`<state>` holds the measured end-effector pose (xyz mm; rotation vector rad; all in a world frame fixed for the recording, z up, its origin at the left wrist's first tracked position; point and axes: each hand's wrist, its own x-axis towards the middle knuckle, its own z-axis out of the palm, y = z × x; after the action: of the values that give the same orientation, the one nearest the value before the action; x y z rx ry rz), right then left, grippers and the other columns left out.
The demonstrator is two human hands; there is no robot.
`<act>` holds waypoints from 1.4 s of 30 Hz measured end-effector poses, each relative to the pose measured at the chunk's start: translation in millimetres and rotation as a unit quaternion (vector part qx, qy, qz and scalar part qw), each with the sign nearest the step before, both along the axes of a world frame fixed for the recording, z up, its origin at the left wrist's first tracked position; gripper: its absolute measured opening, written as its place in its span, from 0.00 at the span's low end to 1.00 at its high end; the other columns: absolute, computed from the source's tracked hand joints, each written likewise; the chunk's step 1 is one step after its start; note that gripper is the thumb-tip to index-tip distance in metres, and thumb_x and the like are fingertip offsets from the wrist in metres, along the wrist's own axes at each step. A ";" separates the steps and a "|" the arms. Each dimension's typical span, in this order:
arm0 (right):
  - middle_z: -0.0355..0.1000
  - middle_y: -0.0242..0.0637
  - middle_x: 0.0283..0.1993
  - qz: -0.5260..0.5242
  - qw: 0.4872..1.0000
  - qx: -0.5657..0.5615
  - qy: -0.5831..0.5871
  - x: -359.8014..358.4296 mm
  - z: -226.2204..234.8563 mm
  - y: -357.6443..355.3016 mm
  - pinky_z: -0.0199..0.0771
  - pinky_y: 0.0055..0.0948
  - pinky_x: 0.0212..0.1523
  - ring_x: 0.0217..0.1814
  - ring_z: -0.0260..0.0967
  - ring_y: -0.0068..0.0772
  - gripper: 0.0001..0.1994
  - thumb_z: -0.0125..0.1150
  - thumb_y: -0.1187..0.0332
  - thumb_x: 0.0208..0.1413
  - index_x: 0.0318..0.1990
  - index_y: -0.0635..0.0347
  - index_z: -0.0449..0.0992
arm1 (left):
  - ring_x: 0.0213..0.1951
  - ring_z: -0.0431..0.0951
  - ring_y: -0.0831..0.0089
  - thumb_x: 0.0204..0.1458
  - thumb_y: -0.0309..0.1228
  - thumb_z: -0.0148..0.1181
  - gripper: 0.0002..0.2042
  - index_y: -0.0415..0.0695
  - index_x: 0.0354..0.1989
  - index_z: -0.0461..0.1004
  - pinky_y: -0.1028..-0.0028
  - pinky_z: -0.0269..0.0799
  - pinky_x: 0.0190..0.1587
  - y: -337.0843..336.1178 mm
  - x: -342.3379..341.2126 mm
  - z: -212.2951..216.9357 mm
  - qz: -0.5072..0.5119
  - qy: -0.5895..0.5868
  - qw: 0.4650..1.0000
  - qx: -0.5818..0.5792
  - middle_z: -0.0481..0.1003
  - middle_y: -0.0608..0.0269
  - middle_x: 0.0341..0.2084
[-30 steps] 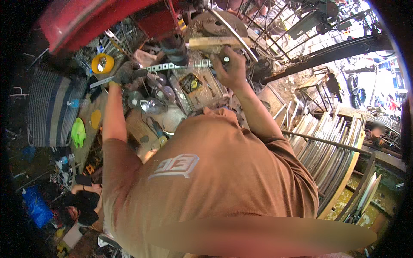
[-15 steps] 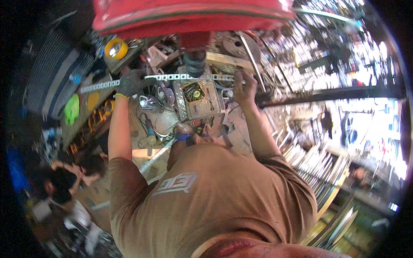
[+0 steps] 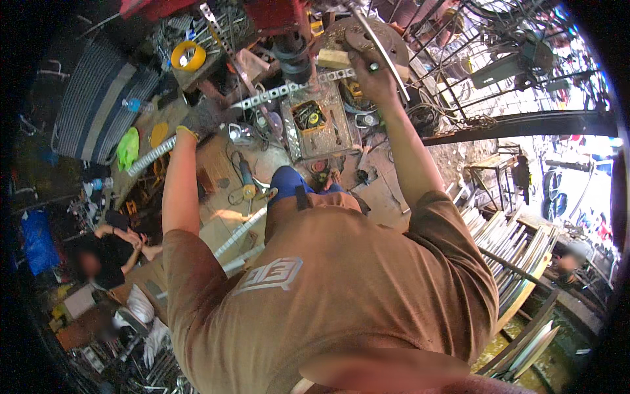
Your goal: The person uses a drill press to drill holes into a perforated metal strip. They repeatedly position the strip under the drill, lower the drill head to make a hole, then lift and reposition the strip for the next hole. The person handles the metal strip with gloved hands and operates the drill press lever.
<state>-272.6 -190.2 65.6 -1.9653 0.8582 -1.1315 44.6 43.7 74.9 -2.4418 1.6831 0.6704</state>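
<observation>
A long perforated metal strip (image 3: 289, 88) runs slantwise under the dark chuck (image 3: 293, 56) of a red drilling machine (image 3: 272, 13). My left hand (image 3: 200, 118), in a dark glove with a yellow cuff, grips the strip toward its left end. My right hand (image 3: 371, 72) reaches up and is closed on the machine's thin steel lever (image 3: 387, 49). Below the strip lies a grey metal plate (image 3: 328, 134) with a small yellow-and-black tape measure (image 3: 308, 117) on it. My brown shirt fills the lower middle.
A yellow tape roll (image 3: 187, 56) sits on a bench at upper left. An angle grinder (image 3: 246, 177) lies on the floor by my legs. Another person (image 3: 111, 253) sits low at the left. Stacked metal bars (image 3: 518, 249) lean at the right, with iron frames (image 3: 459, 46) behind.
The view has swung, so the red machine head now sits at the top edge. The strip appears more slanted, with my left hand lower and further left. Both hands keep their hold.
</observation>
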 end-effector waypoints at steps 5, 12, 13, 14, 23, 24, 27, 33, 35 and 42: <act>0.70 0.33 0.21 0.063 0.986 -0.096 -0.119 -0.4 15.7 -5.9 0.68 0.28 0.28 0.24 0.66 0.26 0.09 0.66 0.66 0.54 0.34 0.64 0.78 | 0.31 0.78 0.62 0.53 0.53 0.57 0.27 0.40 0.48 0.74 0.63 0.72 0.34 4.7 7.8 -12.7 0.027 0.131 0.991 0.003 0.77 0.50 0.26; 0.75 0.31 0.38 -0.102 0.931 0.015 -0.349 0.3 -6.4 -52.7 0.69 0.26 0.47 0.43 0.70 0.27 0.09 0.65 0.76 0.53 0.42 0.65 0.77 | 0.21 0.73 0.76 0.56 0.40 0.58 0.15 0.43 0.45 0.77 0.73 0.68 0.22 -5.3 0.0 -6.1 0.042 0.155 0.987 0.026 0.71 0.63 0.18; 0.74 0.30 0.37 -0.100 0.926 0.020 -0.364 -4.6 -6.9 -60.6 0.68 0.24 0.45 0.42 0.69 0.25 0.08 0.65 0.76 0.54 0.41 0.65 0.77 | 0.21 0.73 0.76 0.56 0.39 0.57 0.14 0.42 0.43 0.78 0.73 0.69 0.23 0.6 -5.2 -8.8 0.013 0.189 0.982 -0.022 0.72 0.62 0.18; 0.74 0.28 0.35 -0.065 0.922 0.028 -0.381 -16.5 -9.7 -58.0 0.68 0.22 0.42 0.39 0.69 0.22 0.07 0.65 0.76 0.54 0.40 0.65 0.76 | 0.26 0.75 0.72 0.57 0.39 0.56 0.14 0.43 0.44 0.77 0.70 0.70 0.28 -1.2 -5.8 -11.4 0.024 0.179 0.984 0.003 0.74 0.59 0.24; 0.70 0.34 0.21 -0.206 0.875 -0.058 -0.434 -98.1 -23.9 24.5 0.68 0.23 0.21 0.22 0.68 0.23 0.10 0.57 0.76 0.55 0.23 0.56 0.65 | 0.43 0.78 0.55 0.57 0.37 0.52 0.16 0.47 0.51 0.75 0.60 0.72 0.49 7.9 20.1 -55.0 -0.233 0.111 0.955 -0.143 0.75 0.47 0.47; 0.70 0.36 0.21 -0.267 0.864 -0.001 -0.427 -106.1 -26.1 33.8 0.70 0.22 0.22 0.22 0.69 0.25 0.08 0.55 0.75 0.56 0.26 0.57 0.67 | 0.43 0.78 0.55 0.57 0.37 0.52 0.16 0.46 0.51 0.75 0.61 0.72 0.49 7.2 23.7 -60.8 -0.242 0.066 0.958 -0.141 0.75 0.47 0.47; 0.67 0.38 0.22 -0.212 0.865 0.107 -0.442 -137.2 -29.2 57.5 0.72 0.28 0.23 0.23 0.67 0.28 0.07 0.51 0.73 0.61 0.29 0.59 0.66 | 0.43 0.77 0.55 0.58 0.36 0.51 0.14 0.44 0.49 0.75 0.61 0.72 0.49 2.6 30.8 -73.3 -0.241 0.052 0.964 -0.102 0.75 0.48 0.45; 0.66 0.39 0.24 -0.343 0.815 0.239 -0.401 -159.2 -82.5 101.3 0.70 0.31 0.28 0.23 0.63 0.29 0.06 0.52 0.71 0.62 0.32 0.62 0.66 | 0.44 0.74 0.57 0.61 0.33 0.50 0.12 0.41 0.47 0.74 0.62 0.71 0.49 1.3 17.2 -60.0 -0.289 0.026 0.951 -0.106 0.75 0.51 0.43; 0.62 0.31 0.20 -0.352 0.845 0.227 -0.334 -158.3 -114.0 122.6 0.67 0.29 0.20 0.17 0.59 0.26 0.08 0.58 0.80 0.54 0.32 0.58 0.65 | 0.43 0.75 0.54 0.60 0.38 0.52 0.14 0.42 0.43 0.77 0.61 0.71 0.48 4.9 10.5 -46.9 -0.352 -0.007 0.923 -0.157 0.76 0.50 0.41; 0.63 0.34 0.17 -0.253 0.908 0.252 0.220 -212.2 -239.0 203.4 0.65 0.36 0.30 0.23 0.59 0.31 0.16 0.67 0.60 0.47 0.23 0.64 0.71 | 0.42 0.78 0.54 0.56 0.31 0.52 0.12 0.48 0.48 0.75 0.62 0.75 0.43 13.3 -0.5 -58.0 -0.284 0.023 0.930 -0.231 0.76 0.50 0.38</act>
<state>-484.8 13.2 -173.4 -1.6051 1.7828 -0.6160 44.1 57.0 16.9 -1.9836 2.6467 0.2699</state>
